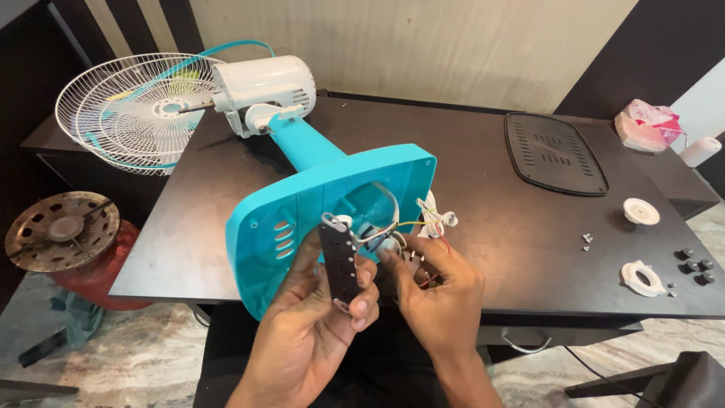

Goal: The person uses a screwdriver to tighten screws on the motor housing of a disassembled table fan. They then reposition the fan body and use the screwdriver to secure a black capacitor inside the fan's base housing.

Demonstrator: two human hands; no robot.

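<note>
Fan (302, 143) lies on its side across the dark table (513, 242), its teal base (302, 219) tipped up toward the lower centre of the frame with the underside open. The left hand (310, 325) pinches a narrow dark switch strip (340, 261) at lower centre, thumb on one long edge and fingers curled around the other. The right hand (438, 295) sits just beside it, fingertips closed on a small wired part that is too hidden to name. Thin wires (423, 223) loop from the base cavity to both hands.

The strip looks light and stiff, best held by its long edges as it is now; the wires seem thin and likely to tear at their joints if tugged. At right lie the black cover (555, 155), white rings (642, 245), screws (587, 239) and black knobs (695, 268).
</note>
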